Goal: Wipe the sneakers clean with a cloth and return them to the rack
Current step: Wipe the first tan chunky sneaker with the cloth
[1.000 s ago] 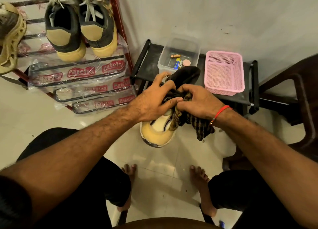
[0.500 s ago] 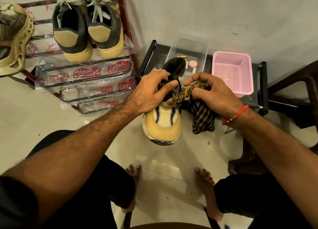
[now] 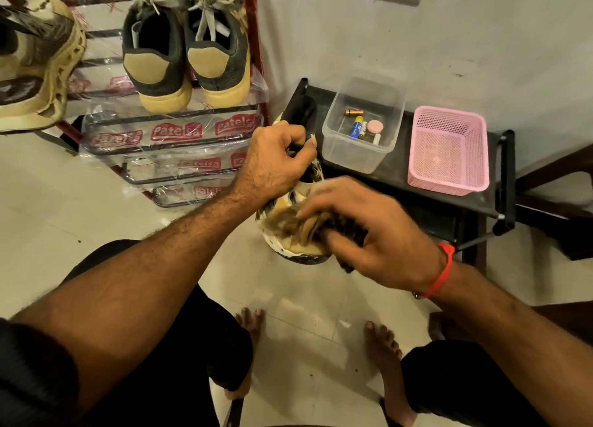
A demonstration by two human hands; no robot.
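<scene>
- Here, far left, I see the rack (image 3: pixel 179 128) holding a dark pair of sneakers (image 3: pixel 186 60).
- My left hand (image 3: pixel 276 166) grips the sneaker (image 3: pixel 298 247) by its collar, above the floor between rack and black shelf (image 3: pixel 417 182).
- My right hand (image 3: pixel 369 234) bunches the checked cloth (image 3: pixel 308 224) against its toe, blurred.
- Far right, a pink basket (image 3: pixel 449 150) sits on that shelf.

my arms are bare and hairy to above the elbow, where black sleeves (image 3: pixel 29 372) begin. a red thread band (image 3: pixel 444 271) circles my right wrist. black shorts (image 3: pixel 449 381), bare feet (image 3: pixel 383 346).
</scene>
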